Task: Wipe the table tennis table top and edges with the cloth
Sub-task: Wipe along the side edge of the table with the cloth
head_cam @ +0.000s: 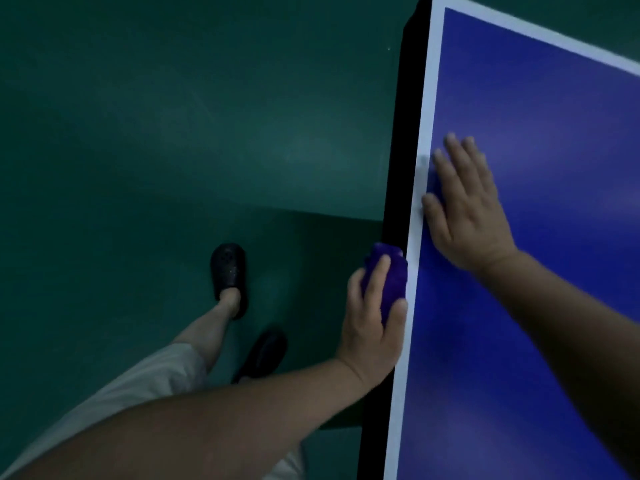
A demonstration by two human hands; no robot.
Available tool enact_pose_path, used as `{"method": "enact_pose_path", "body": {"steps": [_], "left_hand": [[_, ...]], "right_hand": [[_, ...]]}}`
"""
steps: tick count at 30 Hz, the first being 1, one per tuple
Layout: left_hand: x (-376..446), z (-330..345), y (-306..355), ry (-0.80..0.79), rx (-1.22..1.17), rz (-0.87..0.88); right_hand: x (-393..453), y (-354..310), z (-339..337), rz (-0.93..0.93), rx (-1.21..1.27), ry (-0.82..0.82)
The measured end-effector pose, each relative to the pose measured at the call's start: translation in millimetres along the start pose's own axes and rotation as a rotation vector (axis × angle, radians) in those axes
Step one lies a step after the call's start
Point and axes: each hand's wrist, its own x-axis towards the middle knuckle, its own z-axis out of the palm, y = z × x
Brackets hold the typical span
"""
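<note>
The blue table tennis table (pixel 540 306) fills the right side, with a white border line and a black side edge (pixel 398 150) running up the middle. My left hand (pixel 372 323) grips a bunched purple cloth (pixel 389 275) and holds it against the black side edge, just below the white line. My right hand (pixel 464 206) lies flat on the blue top with its fingers straight, close to the white line and a little ahead of the cloth.
Dark green floor (pixel 173 133) spreads to the left of the table. My legs in light shorts and two dark clogs (pixel 228 275) stand beside the table's edge. The table's far corner shows at the top (pixel 436 1).
</note>
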Motion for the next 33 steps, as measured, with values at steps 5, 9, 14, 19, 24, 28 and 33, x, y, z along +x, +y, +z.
{"method": "enact_pose_path", "body": {"steps": [5, 9, 14, 19, 24, 28, 33], "left_hand": [[120, -10, 32, 0.057, -0.028, 0.003], [155, -16, 40, 0.095, -0.013, 0.046], [72, -9, 20, 0.029, -0.019, -0.018], [140, -10, 45, 0.113, 0.018, -0.091], [252, -19, 86, 0.210, 0.043, -0.014], [204, -12, 84, 0.229, 0.066, 0.025], [201, -15, 73, 0.142, 0.057, -0.068]], "right_hand": [[66, 33, -7, 0.062, -0.002, -0.046], [71, 26, 11, 0.173, 0.049, -0.071], [68, 29, 16, 0.157, 0.051, -0.041], [69, 29, 15, 0.145, 0.051, -0.038], [69, 32, 16, 0.139, 0.067, -0.014], [66, 33, 17, 0.133, 0.076, -0.021], [70, 37, 18, 0.150, 0.096, -0.026]]}}
